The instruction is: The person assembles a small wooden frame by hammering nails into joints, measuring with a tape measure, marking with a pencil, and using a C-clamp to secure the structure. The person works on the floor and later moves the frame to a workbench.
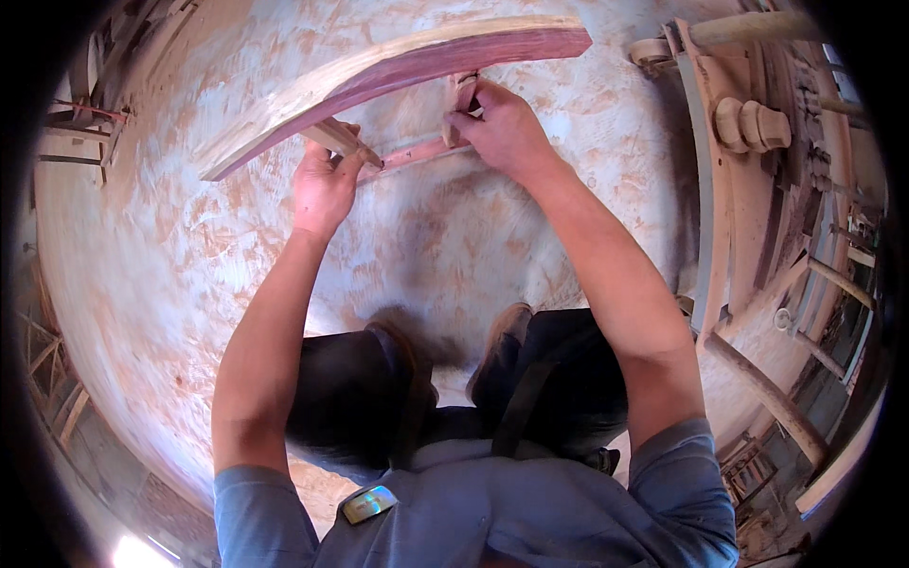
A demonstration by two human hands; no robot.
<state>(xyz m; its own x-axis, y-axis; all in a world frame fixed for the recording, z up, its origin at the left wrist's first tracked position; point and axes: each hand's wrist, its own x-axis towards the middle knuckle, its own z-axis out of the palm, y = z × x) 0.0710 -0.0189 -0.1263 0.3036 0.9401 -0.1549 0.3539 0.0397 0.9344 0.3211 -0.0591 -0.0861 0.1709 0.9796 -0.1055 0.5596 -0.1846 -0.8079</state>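
Head view: curved wooden beam (398,70), pale-topped, reddish-purple-sided, left fingers (313,159) around one short post (333,136), right fingers (491,98) around another post (452,110).

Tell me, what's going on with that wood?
Someone is holding wooden parts barehanded. The left hand grips a short wooden piece; the right hand holds another short piece. Both are near a long curved beam. A thin reddish strip stretches between the hands.
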